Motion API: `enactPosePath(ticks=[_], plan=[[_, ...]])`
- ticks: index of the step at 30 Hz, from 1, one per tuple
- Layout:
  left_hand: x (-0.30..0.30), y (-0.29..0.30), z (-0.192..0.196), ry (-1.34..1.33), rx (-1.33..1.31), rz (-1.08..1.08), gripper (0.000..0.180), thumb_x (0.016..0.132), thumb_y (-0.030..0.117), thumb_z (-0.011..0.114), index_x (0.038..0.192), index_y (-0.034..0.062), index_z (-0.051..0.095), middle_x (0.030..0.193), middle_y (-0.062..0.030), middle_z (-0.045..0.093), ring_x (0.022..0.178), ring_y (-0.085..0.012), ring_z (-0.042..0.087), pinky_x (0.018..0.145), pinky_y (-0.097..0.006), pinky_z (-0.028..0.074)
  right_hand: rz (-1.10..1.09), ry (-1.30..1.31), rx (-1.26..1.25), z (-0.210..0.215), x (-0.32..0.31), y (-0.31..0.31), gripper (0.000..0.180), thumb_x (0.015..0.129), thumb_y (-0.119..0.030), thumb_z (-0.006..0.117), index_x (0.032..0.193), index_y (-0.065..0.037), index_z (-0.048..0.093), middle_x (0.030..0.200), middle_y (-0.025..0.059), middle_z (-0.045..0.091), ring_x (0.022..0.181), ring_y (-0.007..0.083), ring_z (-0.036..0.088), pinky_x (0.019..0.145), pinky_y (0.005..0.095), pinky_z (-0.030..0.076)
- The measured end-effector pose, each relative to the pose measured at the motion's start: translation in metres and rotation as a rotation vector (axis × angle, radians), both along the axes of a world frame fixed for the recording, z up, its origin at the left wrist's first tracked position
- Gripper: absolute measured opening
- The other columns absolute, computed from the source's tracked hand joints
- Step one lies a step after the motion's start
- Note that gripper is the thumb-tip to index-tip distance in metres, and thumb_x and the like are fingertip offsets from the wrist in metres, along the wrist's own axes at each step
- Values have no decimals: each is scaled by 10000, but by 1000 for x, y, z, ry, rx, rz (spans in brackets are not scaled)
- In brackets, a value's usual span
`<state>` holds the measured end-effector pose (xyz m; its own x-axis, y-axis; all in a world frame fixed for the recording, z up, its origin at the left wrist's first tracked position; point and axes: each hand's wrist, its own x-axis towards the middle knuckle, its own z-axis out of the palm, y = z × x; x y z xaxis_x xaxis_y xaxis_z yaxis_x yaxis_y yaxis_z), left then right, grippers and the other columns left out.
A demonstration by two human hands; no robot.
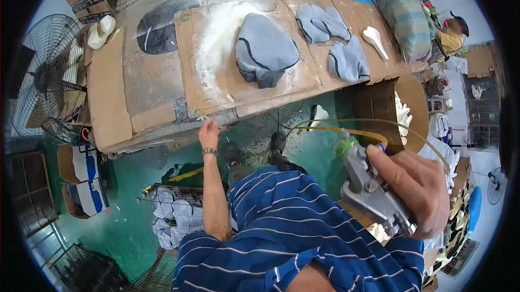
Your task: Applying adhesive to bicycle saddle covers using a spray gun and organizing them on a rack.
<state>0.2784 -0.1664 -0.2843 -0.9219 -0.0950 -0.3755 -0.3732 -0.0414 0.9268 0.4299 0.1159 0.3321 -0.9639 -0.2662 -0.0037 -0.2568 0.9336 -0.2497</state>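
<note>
My right hand (420, 189) is raised at the lower right, wrapped round a metal spray gun (374, 184) with a green part at its front and a yellowish hose. My left hand (209, 134) is at the table's near edge, its fingers drawn together; anything between them is too small to make out. Past it, on powder-dusted cardboard, lies a grey fabric cover (266, 43) with black trim, rounded like a saddle. Farther right lie flat grey fabric pieces (324, 23), another folded grey piece (348, 60) and a cream saddle-shaped foam piece (375, 42).
A cardboard-covered table (108, 102) spans the front. At left stand a caged fan (47, 75) and a cream foam piece (101, 32). A box (414, 110) of cream pieces is under the table's right end. A wire cage (170, 211) holds grey pieces. Another person (452, 35) is at far right.
</note>
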Motion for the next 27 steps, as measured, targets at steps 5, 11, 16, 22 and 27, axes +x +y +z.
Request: enactPosePath(ticks=[5, 11, 16, 22, 27], plan=[[-113, 65, 143, 476, -178, -138, 311, 943, 190, 733, 1215, 41, 734, 1189, -113, 734, 1129, -236, 677, 993, -371, 515, -36, -65, 98, 10, 31, 0, 615, 743, -119, 766, 1324, 53, 656, 760, 84, 637, 621, 210, 614, 491, 356, 490], [-202, 172, 244, 913, -1004, -593, 500, 808, 539, 774, 1154, 180, 799, 1283, -136, 689, 1264, -349, 579, 1065, -478, 473, -110, -104, -72, -3, 61, 49, 697, 734, -135, 840, 1361, 71, 617, 839, 146, 678, 681, 281, 671, 556, 388, 528], [-241, 173, 241, 520, -1338, -859, 713, 668, 767, 766, 1150, 245, 815, 1452, -165, 603, 1392, -351, 500, 1146, -510, 392, -186, -42, -274, -31, 81, 85, 668, 744, -116, 819, 1347, 89, 619, 850, 157, 680, 699, 303, 686, 565, 406, 530], [-231, 170, 209, 866, -1308, -623, 603, 717, 669, 795, 1165, 266, 808, 1588, -129, 482, 1484, -371, 384, 1197, -532, 322, -256, -77, -482, -67, 81, 129, 673, 758, -126, 791, 1368, 95, 611, 910, 184, 713, 721, 329, 698, 618, 416, 553], [-230, 173, 204, 824, -1190, -696, 458, 768, 560, 814, 1111, 258, 827, 1562, -125, 513, 1494, -389, 367, 1212, -526, 313, -305, -71, -555, -81, 83, 164, 673, 743, -97, 791, 1367, 84, 617, 880, 177, 718, 725, 331, 704, 622, 407, 548]])
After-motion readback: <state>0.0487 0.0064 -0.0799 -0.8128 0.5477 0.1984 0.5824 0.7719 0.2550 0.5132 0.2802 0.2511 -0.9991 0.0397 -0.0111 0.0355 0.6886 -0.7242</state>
